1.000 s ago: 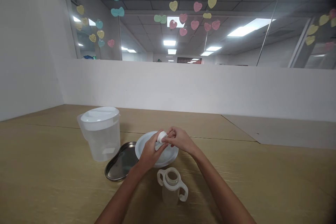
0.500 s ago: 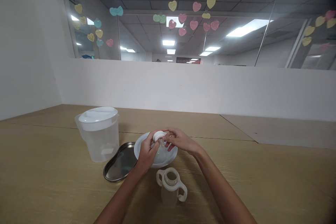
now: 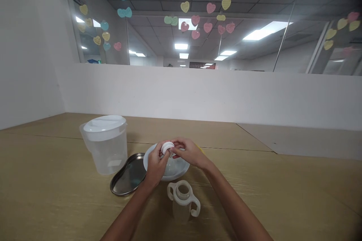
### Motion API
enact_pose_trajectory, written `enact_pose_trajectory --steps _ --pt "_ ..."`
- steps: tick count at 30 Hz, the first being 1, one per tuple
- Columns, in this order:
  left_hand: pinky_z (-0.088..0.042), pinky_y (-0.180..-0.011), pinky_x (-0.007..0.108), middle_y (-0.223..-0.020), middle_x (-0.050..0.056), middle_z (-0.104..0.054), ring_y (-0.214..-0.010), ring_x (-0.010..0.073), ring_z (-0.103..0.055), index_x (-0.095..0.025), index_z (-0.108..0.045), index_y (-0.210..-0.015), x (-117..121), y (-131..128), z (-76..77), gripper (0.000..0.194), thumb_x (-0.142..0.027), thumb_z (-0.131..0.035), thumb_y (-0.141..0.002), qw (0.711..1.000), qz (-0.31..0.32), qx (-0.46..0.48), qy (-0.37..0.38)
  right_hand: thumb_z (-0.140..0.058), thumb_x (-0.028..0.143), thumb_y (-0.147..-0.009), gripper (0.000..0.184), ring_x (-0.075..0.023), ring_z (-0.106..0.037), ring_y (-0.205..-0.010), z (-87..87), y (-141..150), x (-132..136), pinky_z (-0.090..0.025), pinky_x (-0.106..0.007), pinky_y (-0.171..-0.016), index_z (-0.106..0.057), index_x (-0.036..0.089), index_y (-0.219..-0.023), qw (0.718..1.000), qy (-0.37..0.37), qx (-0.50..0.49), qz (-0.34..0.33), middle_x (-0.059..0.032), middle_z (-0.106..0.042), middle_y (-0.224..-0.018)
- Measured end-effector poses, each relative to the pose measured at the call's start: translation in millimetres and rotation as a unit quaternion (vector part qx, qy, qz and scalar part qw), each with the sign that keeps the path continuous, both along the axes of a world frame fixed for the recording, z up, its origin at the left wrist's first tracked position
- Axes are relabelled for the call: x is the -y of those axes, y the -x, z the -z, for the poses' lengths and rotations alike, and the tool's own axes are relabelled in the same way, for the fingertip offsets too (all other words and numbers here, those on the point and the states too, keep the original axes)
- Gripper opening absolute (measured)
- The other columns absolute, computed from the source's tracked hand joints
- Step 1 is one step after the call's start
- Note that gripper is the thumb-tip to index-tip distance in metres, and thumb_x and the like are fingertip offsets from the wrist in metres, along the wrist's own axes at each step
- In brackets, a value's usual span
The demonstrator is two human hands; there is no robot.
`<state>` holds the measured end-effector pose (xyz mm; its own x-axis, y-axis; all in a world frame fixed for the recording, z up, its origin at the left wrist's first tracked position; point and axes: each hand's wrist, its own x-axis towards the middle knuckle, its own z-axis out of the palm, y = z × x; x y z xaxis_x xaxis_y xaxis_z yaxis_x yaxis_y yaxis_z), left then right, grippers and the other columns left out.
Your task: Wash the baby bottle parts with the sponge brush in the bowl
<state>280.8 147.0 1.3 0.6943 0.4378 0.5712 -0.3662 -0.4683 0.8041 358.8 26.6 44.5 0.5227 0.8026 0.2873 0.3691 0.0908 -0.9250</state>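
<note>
Over a translucent white bowl (image 3: 177, 172), both hands hold a white baby bottle collar (image 3: 167, 147) with a clear teat that points down. My left hand (image 3: 155, 163) is closed round its left side, the thumb in front. From the right, the fingertips of my right hand (image 3: 190, 152) pinch at the teat and the collar's edge; the fingers partly hide the teat. Nearer to me stands an uncapped baby bottle (image 3: 182, 205), upright, with a curved handle on either side.
A kidney-shaped steel tray (image 3: 128, 177) lies left of the bowl, close to its rim. Behind the tray stands a large translucent lidded pitcher (image 3: 109, 150). A thin yellow thing (image 3: 201, 150) peeks out behind my right wrist. A white wall (image 3: 181, 94) bounds the table's far side.
Both hands have shifted slightly left with the collar and teat. My right fingers have closed in nearer the collar. A yellow edge now shows behind the right wrist.
</note>
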Motion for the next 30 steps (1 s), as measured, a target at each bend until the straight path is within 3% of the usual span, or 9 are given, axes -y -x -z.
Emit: enact_pose_trajectory --steps 5,10,14,19,24,30 --pt "-0.045 -0.073 0.025 -0.091 0.004 -0.063 -0.08 0.0164 -0.056 -0.015 -0.058 -0.098 5.6 5.2 -3.7 0.027 -0.029 -0.044 -0.08 0.997 -0.054 0.006 -0.046 -0.058 0.027 -0.077 0.024 -0.0147 -0.061 -0.077 6.1 2.3 -6.4 -0.054 -0.029 -0.068 -0.059 0.013 -0.096 0.998 0.004 0.044 0.048 -0.0069 -0.063 -0.089" --pt "-0.044 -0.073 0.026 -0.087 0.004 -0.062 -0.077 0.0162 -0.055 -0.015 -0.058 -0.096 7.5 6.1 -4.6 0.026 -0.026 -0.041 -0.079 0.997 -0.071 0.01 -0.041 -0.056 0.024 -0.078 0.019 -0.0136 -0.061 -0.073 10.7 3.6 -12.2 -0.052 -0.028 -0.069 -0.06 0.013 -0.092 0.991 0.012 0.087 0.097 -0.0061 -0.064 -0.084" --pt "-0.045 -0.067 0.024 -0.089 0.004 -0.062 -0.073 0.015 -0.054 -0.014 -0.057 -0.097 5.7 2.7 -4.5 0.027 -0.03 -0.044 -0.079 1.0 -0.021 0.008 0.015 -0.055 0.024 -0.079 0.016 -0.0135 -0.061 -0.072 8.9 2.9 -10.1 -0.051 -0.026 -0.068 -0.06 0.014 -0.09 0.989 0.017 0.105 0.104 -0.0048 -0.064 -0.079" --pt "-0.047 -0.069 0.023 -0.092 0.006 -0.062 -0.079 0.0156 -0.057 -0.013 -0.056 -0.098 5.6 -2.5 -3.8 0.031 -0.034 -0.051 -0.075 0.994 0.05 0.007 0.097 -0.058 0.03 -0.078 0.022 -0.0135 -0.061 -0.075 1.1 -2.8 -1.0 -0.051 -0.025 -0.066 -0.061 0.013 -0.092 0.997 0.013 0.052 0.057 -0.0059 -0.065 -0.084" --pt "-0.047 -0.073 0.024 -0.099 0.005 -0.061 -0.085 0.016 -0.057 -0.015 -0.053 -0.106 6.8 -6.5 1.8 0.037 -0.037 -0.056 -0.075 0.99 0.096 0.008 0.106 -0.065 0.041 -0.072 0.033 -0.0136 -0.061 -0.077 -4.8 -9.7 6.7 -0.051 -0.024 -0.064 -0.063 0.013 -0.09 1.0 0.018 0.006 0.023 -0.0055 -0.065 -0.085" --pt "-0.048 -0.077 0.026 -0.106 0.006 -0.06 -0.089 0.0167 -0.059 -0.017 -0.047 -0.116 12.6 -2.3 0.7 0.041 -0.037 -0.053 -0.08 0.987 0.138 -0.017 0.086 -0.064 0.036 -0.072 0.028 -0.0135 -0.061 -0.078 -6.2 -19.1 15.6 -0.05 -0.023 -0.066 -0.066 0.013 -0.089 0.999 0.035 0.001 0.01 -0.0052 -0.066 -0.086"
